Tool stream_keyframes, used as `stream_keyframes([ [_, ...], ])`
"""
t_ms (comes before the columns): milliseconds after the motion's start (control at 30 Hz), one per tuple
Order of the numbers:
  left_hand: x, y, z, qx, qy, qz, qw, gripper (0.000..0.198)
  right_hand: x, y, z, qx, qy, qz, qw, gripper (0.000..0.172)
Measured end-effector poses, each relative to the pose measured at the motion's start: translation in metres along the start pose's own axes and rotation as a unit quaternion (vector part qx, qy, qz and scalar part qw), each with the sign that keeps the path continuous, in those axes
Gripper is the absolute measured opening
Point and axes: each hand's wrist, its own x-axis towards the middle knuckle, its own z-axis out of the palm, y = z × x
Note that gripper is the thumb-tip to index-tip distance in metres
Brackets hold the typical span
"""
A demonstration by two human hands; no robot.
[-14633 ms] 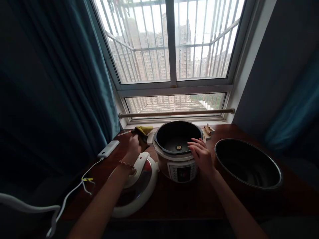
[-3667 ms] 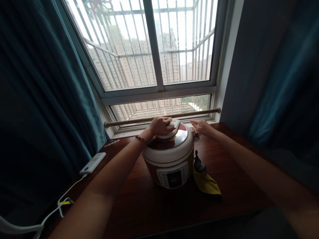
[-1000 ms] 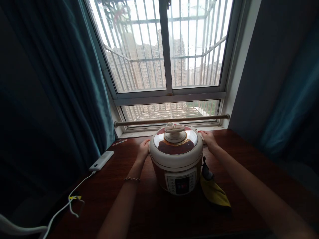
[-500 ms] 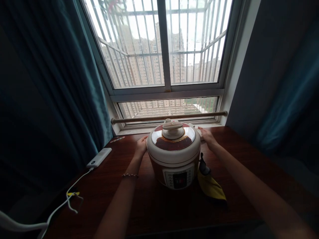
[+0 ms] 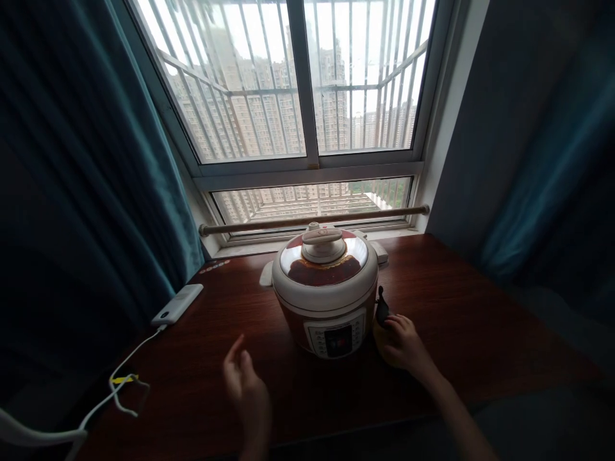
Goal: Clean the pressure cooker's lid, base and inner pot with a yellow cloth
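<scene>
A white and brown electric pressure cooker (image 5: 323, 298) stands upright on the wooden table, lid on and control panel facing me. To its right lies a yellow-and-black cloth (image 5: 382, 312), mostly covered by my right hand (image 5: 406, 344), whose fingers are closed on it. The cloth's dark tip sticks up beyond the fingers beside the cooker. My left hand (image 5: 246, 385) hovers in front and left of the cooker, empty, with thumb and fingers apart.
A white power bank (image 5: 177, 305) with a white cable (image 5: 137, 352) lies on the table's left side. Behind the cooker, a rail (image 5: 269, 226) crosses the window. Blue curtains (image 5: 144, 160) hang at the left.
Both hands have let go of the cooker's side handles. My left hand has drawn back toward me, and my right hand has come down onto the cloth.
</scene>
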Motion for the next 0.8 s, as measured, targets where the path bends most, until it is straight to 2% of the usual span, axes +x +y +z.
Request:
stream_keyframes([
  [33,-0.023,-0.006,-0.010,0.006,-0.011,-0.013,1.000,0.040,0.002,-0.002,0.001,-0.019,-0.006,-0.010,1.000,0.026],
  [100,-0.063,-0.015,-0.023,0.002,-0.087,-0.043,0.995,0.040,0.013,-0.013,-0.003,-0.047,-0.002,-0.025,0.999,0.009],
  [233,-0.114,-0.022,-0.026,-0.025,-0.295,-0.123,0.947,0.036,0.040,-0.053,-0.041,-0.084,0.049,-0.059,0.993,0.011],
  [367,-0.143,-0.011,-0.006,-0.055,-0.427,-0.164,0.887,0.042,0.055,-0.098,-0.089,-0.056,0.045,-0.105,0.992,0.020],
  [500,-0.167,0.015,0.029,-0.080,-0.540,-0.120,0.830,0.093,0.060,-0.137,-0.120,-0.062,0.052,-0.131,0.988,0.021],
  [567,-0.175,0.027,0.049,-0.098,-0.557,-0.121,0.816,0.099,0.062,-0.152,-0.132,-0.104,0.071,-0.127,0.984,0.018],
  [667,-0.176,0.036,0.074,-0.113,-0.521,-0.182,0.826,0.062,0.070,-0.148,-0.154,-0.180,0.089,-0.075,0.977,0.018],
  [733,-0.171,0.034,0.090,-0.126,-0.502,-0.240,0.822,0.042,0.079,-0.121,-0.169,-0.205,0.094,-0.017,0.974,0.021],
  [800,-0.165,0.025,0.105,-0.150,-0.496,-0.299,0.801,0.038,0.085,-0.078,-0.181,-0.208,0.066,0.059,0.974,0.023],
])
